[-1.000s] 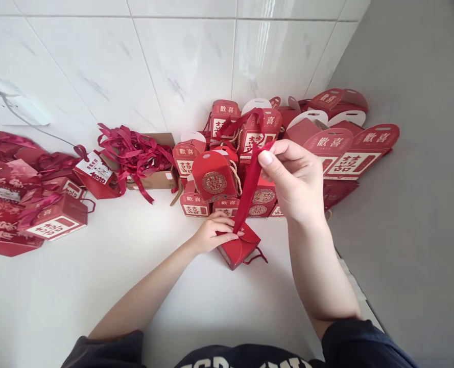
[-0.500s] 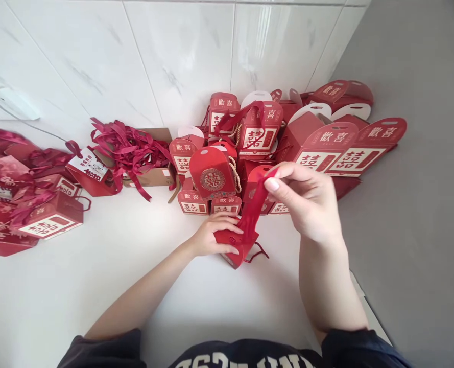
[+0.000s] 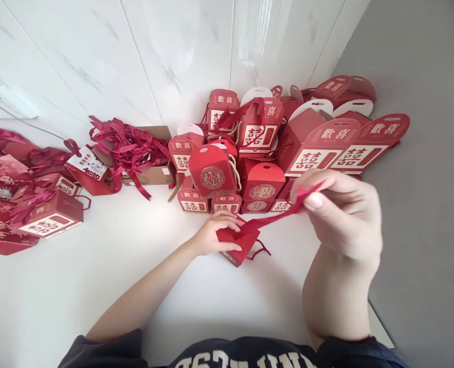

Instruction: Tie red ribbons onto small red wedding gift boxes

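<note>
A small red gift box (image 3: 247,246) lies on the white table in front of me, with a dark red cord loop sticking out at its right. My left hand (image 3: 218,234) grips the box from the left, fingers over the top and thumb along the near side. Between thumb and fingertips, my right hand (image 3: 337,212) pinches the end of a red ribbon (image 3: 270,220). That ribbon is stretched up and to the right from the box. Part of the box is hidden under my left fingers.
Stacked red gift boxes (image 3: 263,184) stand against the tiled wall. Left of them is a cardboard box (image 3: 152,178) heaped with red ribbons (image 3: 129,140). Farther left lie more ribboned boxes (image 3: 50,217). A grey panel (image 3: 422,204) rises at the right.
My right hand has moved right and slightly down, drawing the ribbon from steep to a low slant. My left hand stays on the box.
</note>
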Action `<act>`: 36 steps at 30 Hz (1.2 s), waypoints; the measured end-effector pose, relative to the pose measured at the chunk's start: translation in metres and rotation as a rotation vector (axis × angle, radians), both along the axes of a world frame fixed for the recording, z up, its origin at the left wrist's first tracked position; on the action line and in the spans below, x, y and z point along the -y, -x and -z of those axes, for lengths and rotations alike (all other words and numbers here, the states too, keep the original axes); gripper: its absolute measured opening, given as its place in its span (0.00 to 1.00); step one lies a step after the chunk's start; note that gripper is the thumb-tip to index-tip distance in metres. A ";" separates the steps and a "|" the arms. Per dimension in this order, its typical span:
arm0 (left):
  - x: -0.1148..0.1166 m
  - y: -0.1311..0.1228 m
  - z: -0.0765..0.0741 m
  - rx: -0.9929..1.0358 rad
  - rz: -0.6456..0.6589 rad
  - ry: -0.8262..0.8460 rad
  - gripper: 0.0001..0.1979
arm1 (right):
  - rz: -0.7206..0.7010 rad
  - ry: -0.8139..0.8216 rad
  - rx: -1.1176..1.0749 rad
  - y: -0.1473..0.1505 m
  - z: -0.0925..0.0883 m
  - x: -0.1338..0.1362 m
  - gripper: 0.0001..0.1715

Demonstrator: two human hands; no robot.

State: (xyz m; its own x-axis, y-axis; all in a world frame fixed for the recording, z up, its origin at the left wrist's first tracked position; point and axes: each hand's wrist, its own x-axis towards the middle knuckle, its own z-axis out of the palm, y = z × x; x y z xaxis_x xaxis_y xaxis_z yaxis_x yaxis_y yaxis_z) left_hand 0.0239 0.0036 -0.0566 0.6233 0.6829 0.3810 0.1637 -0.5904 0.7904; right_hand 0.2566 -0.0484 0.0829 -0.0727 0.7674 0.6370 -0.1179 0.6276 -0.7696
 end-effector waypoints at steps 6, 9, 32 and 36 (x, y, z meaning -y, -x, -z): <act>-0.001 -0.002 0.004 0.050 0.033 0.058 0.13 | 0.071 -0.060 -0.074 0.003 -0.005 -0.003 0.03; -0.001 -0.002 0.007 0.077 0.045 0.119 0.10 | 0.124 -0.016 -0.106 0.008 -0.006 -0.006 0.05; -0.003 -0.005 -0.003 -0.024 0.133 0.148 0.10 | 0.190 0.419 0.595 0.017 0.116 0.012 0.10; -0.003 -0.006 -0.003 -0.023 0.121 0.139 0.08 | 0.007 0.549 0.332 0.033 0.131 0.001 0.10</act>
State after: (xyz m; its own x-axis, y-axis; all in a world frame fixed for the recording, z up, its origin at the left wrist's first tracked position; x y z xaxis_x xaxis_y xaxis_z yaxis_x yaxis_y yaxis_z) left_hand 0.0296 0.0068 -0.0540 0.7117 0.6473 0.2730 0.1171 -0.4924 0.8625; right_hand 0.2238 -0.0493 -0.0479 -0.1919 0.9767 0.0955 0.1844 0.1315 -0.9740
